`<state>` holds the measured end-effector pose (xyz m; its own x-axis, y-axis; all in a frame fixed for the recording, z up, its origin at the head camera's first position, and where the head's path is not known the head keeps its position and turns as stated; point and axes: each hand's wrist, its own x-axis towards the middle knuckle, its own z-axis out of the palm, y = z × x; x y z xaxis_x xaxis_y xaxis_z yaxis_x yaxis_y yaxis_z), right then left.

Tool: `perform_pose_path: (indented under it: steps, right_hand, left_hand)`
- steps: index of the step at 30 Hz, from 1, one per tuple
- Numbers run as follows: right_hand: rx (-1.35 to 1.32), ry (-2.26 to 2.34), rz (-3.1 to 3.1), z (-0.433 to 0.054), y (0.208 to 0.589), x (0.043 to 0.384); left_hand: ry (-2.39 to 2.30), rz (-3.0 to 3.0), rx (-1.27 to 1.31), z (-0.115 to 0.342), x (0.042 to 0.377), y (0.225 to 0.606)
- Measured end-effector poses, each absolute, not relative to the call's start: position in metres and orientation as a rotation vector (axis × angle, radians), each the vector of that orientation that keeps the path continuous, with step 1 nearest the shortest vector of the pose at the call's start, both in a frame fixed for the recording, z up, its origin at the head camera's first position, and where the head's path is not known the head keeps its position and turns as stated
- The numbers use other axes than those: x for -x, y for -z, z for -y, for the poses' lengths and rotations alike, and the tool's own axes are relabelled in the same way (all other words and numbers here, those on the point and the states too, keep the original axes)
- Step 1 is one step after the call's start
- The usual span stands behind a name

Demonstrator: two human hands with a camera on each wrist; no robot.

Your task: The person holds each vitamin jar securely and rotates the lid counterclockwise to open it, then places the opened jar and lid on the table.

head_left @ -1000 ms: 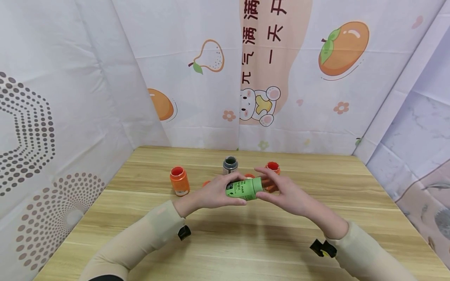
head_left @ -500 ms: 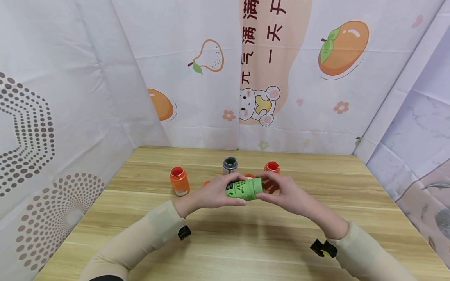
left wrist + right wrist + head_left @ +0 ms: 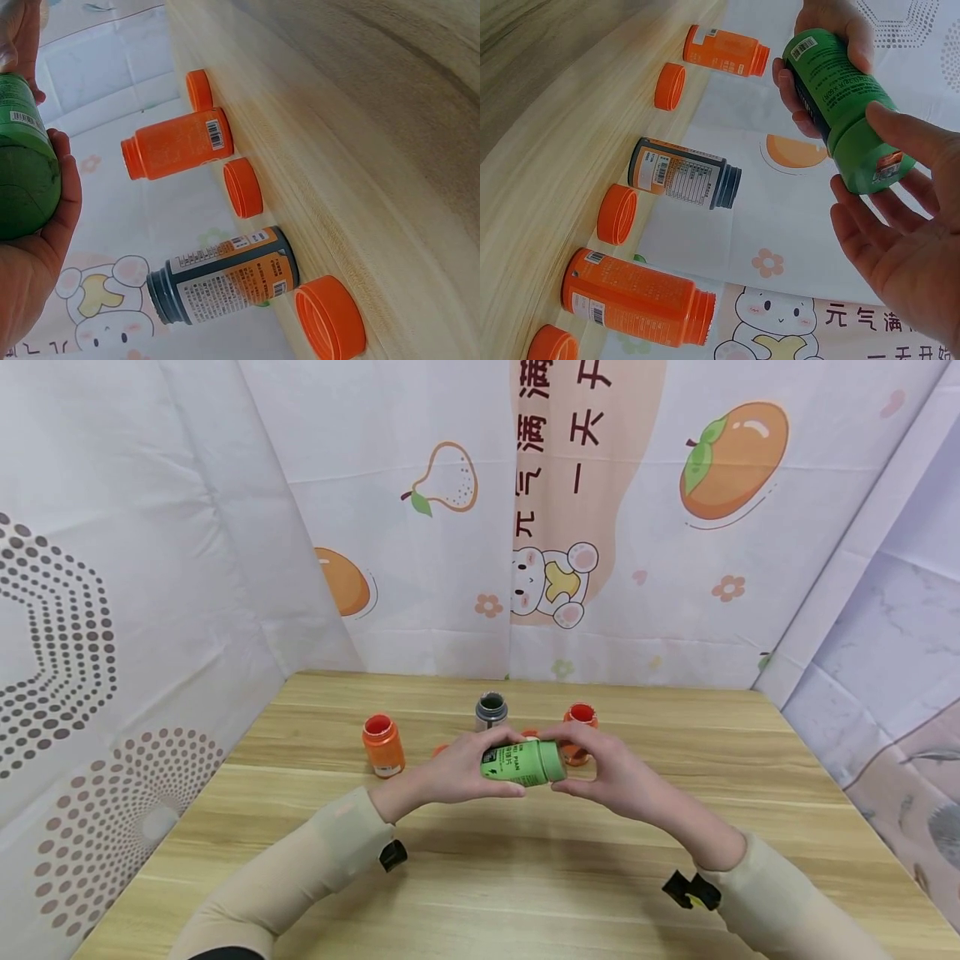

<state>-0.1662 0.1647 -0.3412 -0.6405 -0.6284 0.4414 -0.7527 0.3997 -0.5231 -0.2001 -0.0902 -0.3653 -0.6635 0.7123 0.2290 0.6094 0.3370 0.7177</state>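
A green bottle (image 3: 517, 764) with a printed label is held on its side above the table. My left hand (image 3: 457, 772) grips its body near the base, thumb along the near side. At the other end, my right hand (image 3: 611, 772) has thumb and fingers around the green lid (image 3: 870, 161). The right wrist view shows the thumb (image 3: 896, 127) at the lid's upper edge and fingertips on its far side, with the palm facing the lid's top. From the left wrist, the bottle's base (image 3: 26, 191) shows within the left fingers.
Behind the hands stand three uncapped bottles: an orange one (image 3: 384, 747) at left, a grey one (image 3: 491, 714) in the middle, another orange one (image 3: 581, 718) at right. Orange lids (image 3: 330, 319) lie on the wooden table (image 3: 525, 893) between them. Printed curtains hang behind and beside.
The right hand's spread fingers have come in around the green lid, and the lid end has tilted slightly. My left hand and the bottles on the table stay in place.
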Motion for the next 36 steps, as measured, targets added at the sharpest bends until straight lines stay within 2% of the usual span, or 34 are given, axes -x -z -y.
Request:
perform_pose_path:
  steps: [4, 15, 36]
  right_hand:
    - [-1.225, -1.066, 2.482, -0.1639, 0.3406, 0.1658]
    - [-0.969, -1.228, 2.783, -0.1637, 0.3356, 0.1657]
    - [-0.928, -1.222, 2.764, -0.1641, 0.3359, 0.1630]
  left_hand:
    - [-1.220, -2.477, -1.217, 0.0905, 0.2000, 0.3647]
    - [-1.201, -2.486, -1.236, 0.0889, 0.1999, 0.3633]
    - [-1.244, -2.459, -1.238, 0.0876, 0.1998, 0.3629]
